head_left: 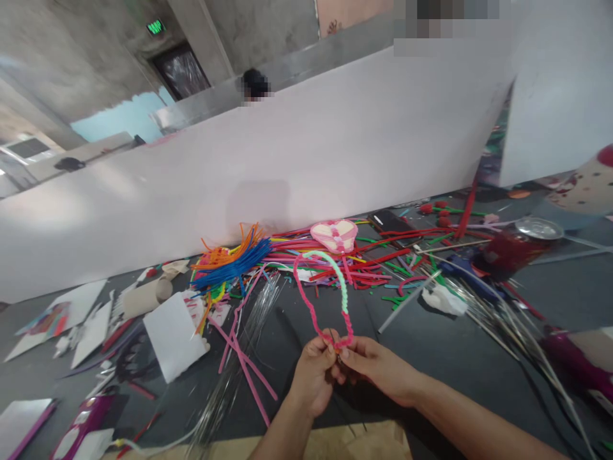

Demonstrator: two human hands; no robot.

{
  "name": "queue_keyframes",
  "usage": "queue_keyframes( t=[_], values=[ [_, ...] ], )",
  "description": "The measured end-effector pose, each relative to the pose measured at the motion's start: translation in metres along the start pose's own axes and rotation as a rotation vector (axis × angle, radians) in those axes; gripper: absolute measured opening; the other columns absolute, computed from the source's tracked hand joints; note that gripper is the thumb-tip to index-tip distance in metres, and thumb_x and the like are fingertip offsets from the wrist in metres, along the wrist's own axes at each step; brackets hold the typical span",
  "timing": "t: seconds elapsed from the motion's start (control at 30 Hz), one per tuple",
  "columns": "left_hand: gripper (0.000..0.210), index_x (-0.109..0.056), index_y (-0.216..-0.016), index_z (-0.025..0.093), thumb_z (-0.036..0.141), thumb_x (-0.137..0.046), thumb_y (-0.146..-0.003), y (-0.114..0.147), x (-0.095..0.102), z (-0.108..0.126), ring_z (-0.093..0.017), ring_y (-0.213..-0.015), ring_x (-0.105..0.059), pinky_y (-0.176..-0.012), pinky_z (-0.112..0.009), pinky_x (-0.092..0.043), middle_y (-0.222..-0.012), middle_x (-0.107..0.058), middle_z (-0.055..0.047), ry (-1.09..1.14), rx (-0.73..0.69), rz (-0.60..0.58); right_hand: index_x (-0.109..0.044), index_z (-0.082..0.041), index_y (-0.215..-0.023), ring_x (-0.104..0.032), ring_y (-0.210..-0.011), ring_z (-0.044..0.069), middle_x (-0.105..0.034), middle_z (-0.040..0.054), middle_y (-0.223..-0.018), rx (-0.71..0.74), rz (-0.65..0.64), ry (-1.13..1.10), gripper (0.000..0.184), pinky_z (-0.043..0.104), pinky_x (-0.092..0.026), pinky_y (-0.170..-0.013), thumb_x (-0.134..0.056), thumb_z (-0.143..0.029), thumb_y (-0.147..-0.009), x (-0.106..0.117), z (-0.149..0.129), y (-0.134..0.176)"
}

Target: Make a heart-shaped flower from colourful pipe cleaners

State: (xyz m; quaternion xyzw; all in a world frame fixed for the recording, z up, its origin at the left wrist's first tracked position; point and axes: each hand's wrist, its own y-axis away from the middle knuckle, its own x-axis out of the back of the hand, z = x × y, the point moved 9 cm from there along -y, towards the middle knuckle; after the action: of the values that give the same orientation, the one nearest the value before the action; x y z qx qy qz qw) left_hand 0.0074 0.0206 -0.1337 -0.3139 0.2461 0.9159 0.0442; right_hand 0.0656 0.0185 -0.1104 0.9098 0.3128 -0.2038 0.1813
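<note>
Pipe-cleaner loop point(320, 291), pink with a pale green side, stands upright above the dark worktop point(431, 358), its lower ends pinched between both hands. Left hand point(313, 377) and right hand point(371, 364) meet fingertip to fingertip, forearms reaching in from below. A red can point(514, 246) stands right, contents unseen, label unreadable.

Loop point(320, 300): pink one side, mint green the other. Bundle point(230, 268) at ten o'clock: blue, with orange strands above. Heart point(334, 235) at twelve: pink and cream. Can point(514, 246) at two: red, silver top. Table point(431, 358): dark grey.
</note>
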Motion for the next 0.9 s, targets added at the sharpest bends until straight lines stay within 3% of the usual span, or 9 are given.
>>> queue_keyframes(
  t=[0.17,0.33,0.5,0.6,0.73,0.9],
  values=[
    [0.027,-0.063,-0.066,0.014,0.033,-0.08,-0.059,0.0,-0.009,0.009,-0.007,-0.042,-0.051,-0.045,-0.02,-0.04,-0.058,-0.056,0.002,0.023,-0.086,-0.031,-0.054,-0.016,-0.071,-0.044,-0.055,0.01,-0.051,-0.0029,-0.059,0.141,0.123,0.164,0.039,0.023,-0.035,-0.058,-0.051,-0.054,-0.082,0.008,-0.014,0.001],
    [0.025,-0.064,-0.071,0.015,0.029,-0.081,-0.059,0.002,-0.004,0.017,-0.008,-0.051,-0.05,-0.051,-0.019,-0.04,-0.061,-0.056,0.003,0.014,-0.176,0.055,-0.055,-0.018,-0.068,-0.049,-0.061,0.012,-0.054,-0.0007,-0.065,0.308,0.284,0.569,0.029,0.023,-0.038,-0.06,-0.045,-0.036,-0.089,0.012,-0.036,0.012],
    [0.015,-0.063,-0.062,0.015,0.022,-0.076,-0.064,0.01,0.013,0.034,-0.009,-0.06,-0.049,-0.061,-0.02,-0.039,-0.062,-0.057,0.003,-0.253,-0.365,0.251,-0.06,-0.02,-0.08,-0.055,-0.067,0.016,-0.063,0.0042,-0.072,0.465,0.375,1.068,0.023,0.026,-0.038,-0.064,-0.041,-0.027,-0.091,0.007,-0.051,0.019],
    [0.012,-0.065,-0.064,0.014,0.024,-0.072,-0.068,0.015,0.01,0.042,-0.013,-0.067,-0.051,-0.065,-0.022,-0.04,-0.068,-0.058,0.0,-0.467,-0.444,0.249,-0.061,-0.019,-0.082,-0.054,-0.065,0.016,-0.065,0.005,-0.07,0.536,0.403,1.295,0.021,0.027,-0.036,-0.063,-0.042,-0.024,-0.091,0.006,-0.052,0.02],
    [0.013,-0.065,-0.073,0.014,0.027,-0.068,-0.073,0.018,0.001,0.044,-0.014,-0.072,-0.051,-0.069,-0.024,-0.041,-0.075,-0.058,-0.002,-0.594,-0.466,0.203,-0.06,-0.018,-0.078,-0.051,-0.059,0.014,-0.061,0.0033,-0.062,0.685,0.464,1.45,0.022,0.026,-0.032,-0.058,-0.042,-0.019,-0.09,-0.001,-0.059,0.027],
    [0.02,-0.06,-0.065,0.014,0.031,-0.065,-0.075,0.018,0.008,0.046,-0.012,-0.064,-0.047,-0.064,-0.022,-0.039,-0.064,-0.053,0.001,-0.662,-0.466,0.29,-0.057,-0.018,-0.069,-0.046,-0.054,0.014,-0.055,0.0014,-0.055,0.813,0.469,1.544,0.03,0.027,-0.029,-0.054,-0.039,-0.019,-0.092,-0.015,-0.069,0.033]
  ],
)
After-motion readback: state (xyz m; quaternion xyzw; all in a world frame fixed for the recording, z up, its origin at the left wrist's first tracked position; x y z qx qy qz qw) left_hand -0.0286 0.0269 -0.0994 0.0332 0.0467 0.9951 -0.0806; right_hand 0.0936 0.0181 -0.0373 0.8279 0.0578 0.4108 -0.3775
